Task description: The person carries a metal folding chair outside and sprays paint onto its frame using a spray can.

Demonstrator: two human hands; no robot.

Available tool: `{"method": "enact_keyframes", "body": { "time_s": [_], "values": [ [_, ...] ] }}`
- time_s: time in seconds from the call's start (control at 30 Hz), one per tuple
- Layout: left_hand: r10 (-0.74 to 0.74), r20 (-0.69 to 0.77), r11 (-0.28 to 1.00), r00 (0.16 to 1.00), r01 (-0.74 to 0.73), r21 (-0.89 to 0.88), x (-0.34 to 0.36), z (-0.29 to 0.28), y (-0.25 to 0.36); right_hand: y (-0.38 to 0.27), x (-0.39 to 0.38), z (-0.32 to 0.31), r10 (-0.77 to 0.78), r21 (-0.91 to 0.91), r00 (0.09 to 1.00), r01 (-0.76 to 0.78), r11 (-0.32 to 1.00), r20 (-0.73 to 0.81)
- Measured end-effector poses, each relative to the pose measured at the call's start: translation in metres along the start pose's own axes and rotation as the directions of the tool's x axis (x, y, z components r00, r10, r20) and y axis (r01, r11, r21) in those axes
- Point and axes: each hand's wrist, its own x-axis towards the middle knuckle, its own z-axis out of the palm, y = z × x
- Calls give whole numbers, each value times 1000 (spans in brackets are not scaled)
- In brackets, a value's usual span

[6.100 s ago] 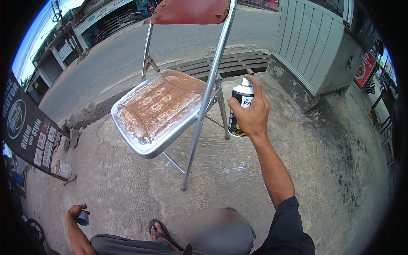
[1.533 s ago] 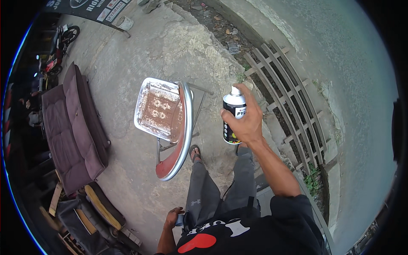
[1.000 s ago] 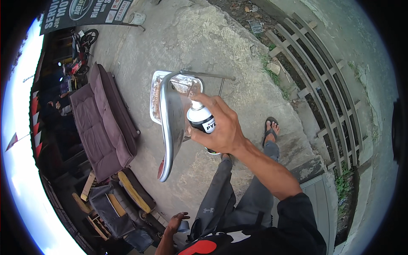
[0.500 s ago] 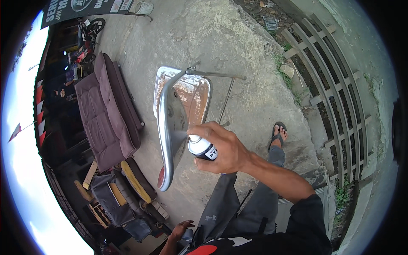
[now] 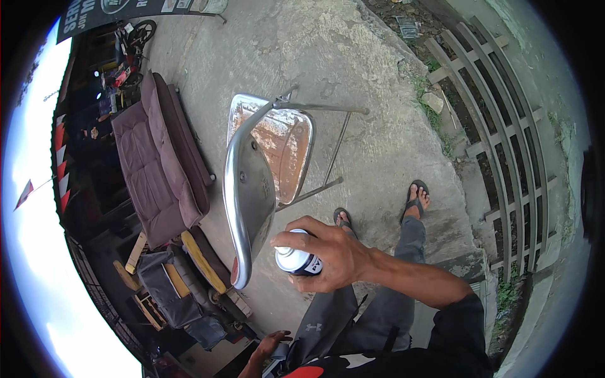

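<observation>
My right hand (image 5: 337,255) is wrapped around a spray can (image 5: 299,259) with a white top and dark label, the index finger lying over its nozzle. Just left of the can is the curved chrome tube and grey backrest of a metal folding chair (image 5: 234,195). The seat is worn and rusty, and the legs reach across the concrete. I see no mist at the nozzle now. Low in the view, my left hand (image 5: 272,344) is beside my leg, its fingers partly bent by a small grey object that I cannot make out.
A purple-brown sofa (image 5: 154,167) stands on the concrete at left, with a pile of seat cushions and boards (image 5: 183,290) nearer me. At right, a slatted grate (image 5: 495,138) lies along the wall. A motorbike (image 5: 132,57) and a banner (image 5: 126,9) are farther off.
The can in my right hand has moved down and slightly left, away from the backrest. A faint mist at the nozzle is gone. The left hand has barely moved.
</observation>
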Motion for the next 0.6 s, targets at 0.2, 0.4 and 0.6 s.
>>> {"method": "enact_keyframes", "body": {
  "time_s": [0.2, 0.4, 0.6],
  "values": [
    [-46, -20, 999, 999, 46, -17, -14, -1, 25, 52, 88, -37, 290, 2, 824, -331, 944, -487],
    [-48, -15, 999, 999, 48, 15, -24, 6, 38, 26, 63, -32, -11, -110, 920, -35, 993, -392],
    [36, 0, 999, 999, -36, 33, -16, 9, 45, -3, 53, -11, -7, 29, 991, 11, 1000, -134]
  ]
}}
